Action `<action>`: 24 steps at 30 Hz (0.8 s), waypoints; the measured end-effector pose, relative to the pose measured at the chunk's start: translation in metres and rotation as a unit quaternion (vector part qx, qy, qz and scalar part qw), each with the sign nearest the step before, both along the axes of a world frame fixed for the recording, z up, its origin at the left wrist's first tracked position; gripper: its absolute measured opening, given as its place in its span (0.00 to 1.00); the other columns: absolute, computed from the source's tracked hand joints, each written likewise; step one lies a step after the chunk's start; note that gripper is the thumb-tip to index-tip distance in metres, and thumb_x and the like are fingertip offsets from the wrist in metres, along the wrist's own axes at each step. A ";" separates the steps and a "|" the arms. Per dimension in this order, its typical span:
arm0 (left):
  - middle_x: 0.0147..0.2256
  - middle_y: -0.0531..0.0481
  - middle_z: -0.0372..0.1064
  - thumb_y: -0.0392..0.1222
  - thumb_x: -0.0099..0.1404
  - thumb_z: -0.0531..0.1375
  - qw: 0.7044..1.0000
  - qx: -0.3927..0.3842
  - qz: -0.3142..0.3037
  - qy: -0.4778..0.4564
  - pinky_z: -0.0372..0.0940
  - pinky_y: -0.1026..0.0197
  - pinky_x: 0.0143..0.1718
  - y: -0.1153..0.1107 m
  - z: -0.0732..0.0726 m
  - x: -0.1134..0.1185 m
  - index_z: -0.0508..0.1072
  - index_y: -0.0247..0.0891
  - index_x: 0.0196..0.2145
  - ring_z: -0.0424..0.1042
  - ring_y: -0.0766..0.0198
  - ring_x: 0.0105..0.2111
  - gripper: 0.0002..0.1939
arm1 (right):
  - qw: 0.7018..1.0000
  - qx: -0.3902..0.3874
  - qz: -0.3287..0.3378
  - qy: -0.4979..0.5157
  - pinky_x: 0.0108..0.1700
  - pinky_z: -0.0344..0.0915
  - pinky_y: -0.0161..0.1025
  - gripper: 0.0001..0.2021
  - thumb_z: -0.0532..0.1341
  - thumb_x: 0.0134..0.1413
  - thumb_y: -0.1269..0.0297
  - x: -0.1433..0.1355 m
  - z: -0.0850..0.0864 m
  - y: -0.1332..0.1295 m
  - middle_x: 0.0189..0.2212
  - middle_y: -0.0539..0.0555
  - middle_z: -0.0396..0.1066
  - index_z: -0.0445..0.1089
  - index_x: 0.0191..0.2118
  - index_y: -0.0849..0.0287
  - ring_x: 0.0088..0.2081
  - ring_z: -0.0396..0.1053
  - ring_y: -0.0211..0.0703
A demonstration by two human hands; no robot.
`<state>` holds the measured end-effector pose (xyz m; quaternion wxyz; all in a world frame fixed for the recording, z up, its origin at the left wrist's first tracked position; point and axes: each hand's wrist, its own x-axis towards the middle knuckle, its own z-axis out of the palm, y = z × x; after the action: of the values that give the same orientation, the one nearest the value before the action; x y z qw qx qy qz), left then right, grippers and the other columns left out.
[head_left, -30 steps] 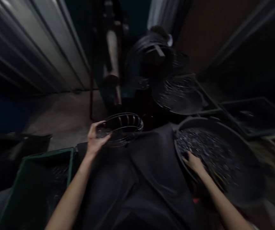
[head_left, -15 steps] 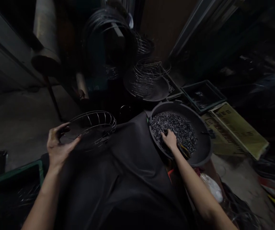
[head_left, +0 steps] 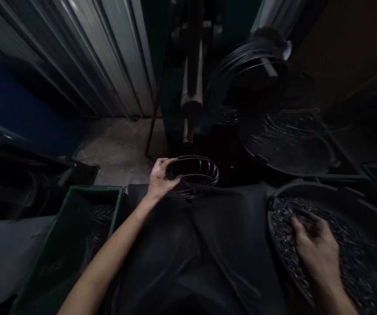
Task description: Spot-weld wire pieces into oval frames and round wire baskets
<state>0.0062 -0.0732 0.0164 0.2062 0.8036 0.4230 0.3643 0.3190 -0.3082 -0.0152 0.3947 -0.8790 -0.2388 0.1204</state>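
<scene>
My left hand (head_left: 161, 178) grips the near-left rim of a round wire frame (head_left: 213, 174), thumb below and fingers above. The frame hangs over the front edge of a dark cloth (head_left: 195, 245) on my lap. On the right, my right hand (head_left: 318, 245) is over a round dark pan (head_left: 336, 187) of small metal pieces (head_left: 287, 210). Its fingers curl in at the heap, smeared by motion, and whatever is between them cannot be made out.
A green crate (head_left: 72, 218) with thin metal pieces stands at the left. Ahead is a machine with a metal cylinder (head_left: 191, 98). Another pan (head_left: 293, 153) holding wire parts lies at the back right, near a wire coil (head_left: 250, 54).
The view has swung to the left, so the pan sits further right and the green crate shows more fully. My left hand still holds the wire frame; my right hand remains at the pan.
</scene>
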 end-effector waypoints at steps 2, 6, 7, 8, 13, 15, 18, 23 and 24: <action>0.44 0.48 0.64 0.37 0.51 0.66 1.000 -0.008 0.013 0.015 0.66 0.54 0.49 -0.001 0.002 0.004 0.69 0.43 0.48 0.68 0.57 0.46 0.25 | 0.994 0.052 0.088 0.028 0.30 0.67 0.42 0.29 0.59 0.46 0.47 -0.022 0.002 0.018 0.37 0.58 0.73 0.64 0.52 0.57 0.28 0.70 0.45; 0.44 0.49 0.63 0.37 0.52 0.65 0.999 -0.025 0.022 0.032 0.65 0.51 0.49 -0.005 0.004 0.001 0.69 0.44 0.49 0.67 0.56 0.47 0.25 | 0.976 0.018 0.215 -0.010 0.42 0.68 0.45 0.21 0.56 0.49 0.47 -0.046 -0.005 0.042 0.39 0.56 0.74 0.70 0.43 0.55 0.38 0.72 0.49; 0.44 0.48 0.63 0.37 0.52 0.65 0.999 -0.029 0.017 0.034 0.65 0.51 0.48 -0.005 0.005 0.000 0.69 0.44 0.48 0.67 0.56 0.46 0.25 | 0.974 0.017 0.225 -0.007 0.43 0.68 0.45 0.20 0.55 0.50 0.47 -0.050 -0.003 0.048 0.39 0.56 0.75 0.71 0.41 0.55 0.39 0.72 0.49; 0.44 0.48 0.63 0.37 0.52 0.65 0.999 -0.031 0.011 0.038 0.65 0.51 0.48 -0.005 0.006 -0.002 0.69 0.44 0.49 0.67 0.56 0.46 0.25 | 0.971 0.023 0.238 0.009 0.43 0.68 0.44 0.19 0.55 0.50 0.48 -0.054 0.003 0.055 0.39 0.56 0.75 0.72 0.40 0.55 0.41 0.72 0.49; 0.46 0.47 0.63 0.36 0.52 0.65 0.996 -0.002 -0.026 0.081 0.63 0.51 0.48 -0.005 0.013 0.002 0.68 0.44 0.50 0.66 0.54 0.47 0.26 | 0.888 0.041 0.409 0.203 0.28 0.67 0.37 0.18 0.60 0.52 0.51 -0.095 0.058 0.113 0.33 0.55 0.76 0.73 0.42 0.58 0.30 0.72 0.43; 0.46 0.47 0.63 0.36 0.52 0.65 0.994 0.008 -0.047 0.102 0.63 0.51 0.47 -0.007 0.015 0.004 0.68 0.45 0.51 0.66 0.54 0.47 0.27 | 0.873 0.065 0.452 0.173 0.29 0.68 0.38 0.16 0.59 0.54 0.53 -0.108 0.071 0.140 0.32 0.54 0.76 0.74 0.42 0.59 0.28 0.72 0.42; 0.46 0.46 0.63 0.35 0.52 0.65 0.993 0.012 -0.062 0.102 0.63 0.50 0.47 -0.009 0.016 0.005 0.67 0.45 0.51 0.65 0.53 0.48 0.28 | 0.858 0.112 0.499 -0.046 0.41 0.69 0.39 0.14 0.59 0.55 0.59 -0.115 0.072 0.163 0.41 0.55 0.76 0.74 0.44 0.57 0.40 0.74 0.45; 0.45 0.47 0.62 0.34 0.50 0.65 0.997 -0.013 -0.055 0.052 0.64 0.51 0.48 -0.009 0.016 -0.001 0.68 0.45 0.50 0.66 0.54 0.47 0.28 | 0.747 0.109 0.533 -0.381 0.30 0.64 0.33 0.14 0.59 0.57 0.63 -0.113 0.066 0.165 0.41 0.51 0.77 0.71 0.49 0.55 0.29 0.74 0.37; 0.45 0.47 0.62 0.34 0.50 0.65 0.997 -0.020 -0.054 0.043 0.65 0.51 0.47 -0.009 0.016 -0.001 0.68 0.44 0.50 0.66 0.55 0.47 0.28 | 0.727 0.116 0.531 -0.421 0.28 0.63 0.33 0.14 0.59 0.57 0.63 -0.113 0.067 0.164 0.41 0.50 0.77 0.72 0.48 0.55 0.27 0.73 0.36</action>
<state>0.0050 -0.0819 0.0326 0.2226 0.8360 0.3949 0.3091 0.2063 -0.1439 0.0521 0.2241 -0.5171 -0.8200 -0.1003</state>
